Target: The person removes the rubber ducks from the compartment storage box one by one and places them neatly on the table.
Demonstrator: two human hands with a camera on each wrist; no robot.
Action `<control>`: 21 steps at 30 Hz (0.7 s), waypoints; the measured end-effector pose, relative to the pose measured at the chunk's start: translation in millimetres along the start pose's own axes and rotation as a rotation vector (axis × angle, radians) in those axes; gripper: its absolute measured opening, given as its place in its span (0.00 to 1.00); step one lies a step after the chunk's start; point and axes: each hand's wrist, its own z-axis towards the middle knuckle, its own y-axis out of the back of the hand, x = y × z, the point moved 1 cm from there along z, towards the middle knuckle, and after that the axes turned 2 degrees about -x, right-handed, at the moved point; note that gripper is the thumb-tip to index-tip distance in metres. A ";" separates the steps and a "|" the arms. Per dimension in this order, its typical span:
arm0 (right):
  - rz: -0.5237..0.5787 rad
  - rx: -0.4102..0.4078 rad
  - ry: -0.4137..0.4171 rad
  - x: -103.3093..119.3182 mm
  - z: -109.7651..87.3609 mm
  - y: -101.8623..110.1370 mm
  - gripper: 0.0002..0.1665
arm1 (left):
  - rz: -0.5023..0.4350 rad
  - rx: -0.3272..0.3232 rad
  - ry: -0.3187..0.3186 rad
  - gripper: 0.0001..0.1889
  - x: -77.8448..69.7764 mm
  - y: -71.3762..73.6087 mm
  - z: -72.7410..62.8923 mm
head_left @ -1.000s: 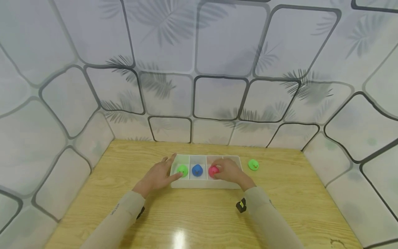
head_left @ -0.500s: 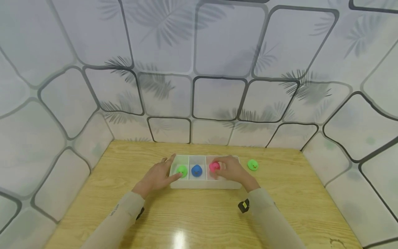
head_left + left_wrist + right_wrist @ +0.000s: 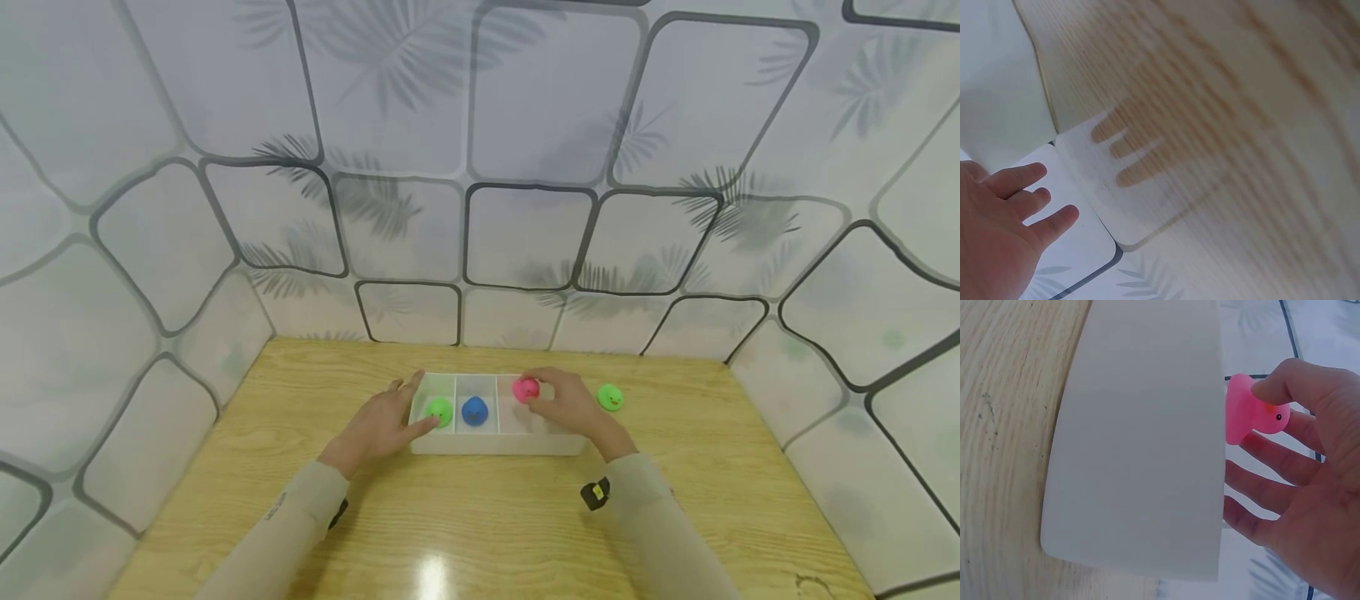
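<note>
My right hand (image 3: 573,407) pinches a pink rubber duck (image 3: 525,390) between thumb and fingers, just above the third compartment of a white divided tray (image 3: 491,445). In the right wrist view the pink duck (image 3: 1238,415) shows over the tray's rim (image 3: 1217,437), with its head by my thumb. My left hand (image 3: 375,423) rests at the tray's left end, fingers extended along it and thumb towards the front corner. A green duck (image 3: 439,410) sits in the leftmost compartment, close to that thumb. The second compartment holds a blue duck (image 3: 475,411).
Another green duck (image 3: 610,397) lies on the wooden table (image 3: 465,517), right of the tray. Patterned panels (image 3: 532,237) enclose the table at the back and both sides.
My right hand has lifted the pink duck from the third compartment and moved it back and slightly right. My left hand and the other ducks stay in place.
</note>
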 end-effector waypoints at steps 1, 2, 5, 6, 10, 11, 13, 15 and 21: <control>-0.007 -0.014 0.011 -0.1 -0.2 0.9 0.23 | 0.001 0.000 0.001 0.53 -0.1 0.0 0.0; -0.005 -0.027 0.020 -0.4 -0.6 2.1 0.21 | 0.002 0.001 0.000 0.53 -0.1 -0.1 0.0; -0.018 -0.065 0.051 -2.1 -1.6 5.0 0.17 | 0.001 0.001 0.001 0.53 -0.2 -0.2 -0.3; -0.011 -0.074 0.054 -2.4 -2.0 6.3 0.16 | 0.000 0.002 0.001 0.53 -0.3 -0.2 -0.4; 0.005 -0.101 0.065 -4.1 -3.4 10.6 0.16 | -0.003 0.005 0.003 0.53 -0.4 0.1 -0.4; 0.007 -0.108 0.066 -4.3 -3.8 11.8 0.16 | -0.004 0.005 0.003 0.53 -0.5 0.3 -0.3; 0.013 -0.125 0.067 -5.1 -4.6 14.1 0.16 | -0.004 0.006 0.003 0.52 -0.7 0.3 -0.3; 0.017 -0.142 0.055 -6.2 -5.2 16.5 0.17 | -0.005 0.006 0.003 0.52 -0.7 0.4 -0.3; 0.038 -0.176 -0.003 -14.6 -7.6 24.1 0.17 | -0.009 0.006 0.001 0.52 -0.6 0.4 -0.3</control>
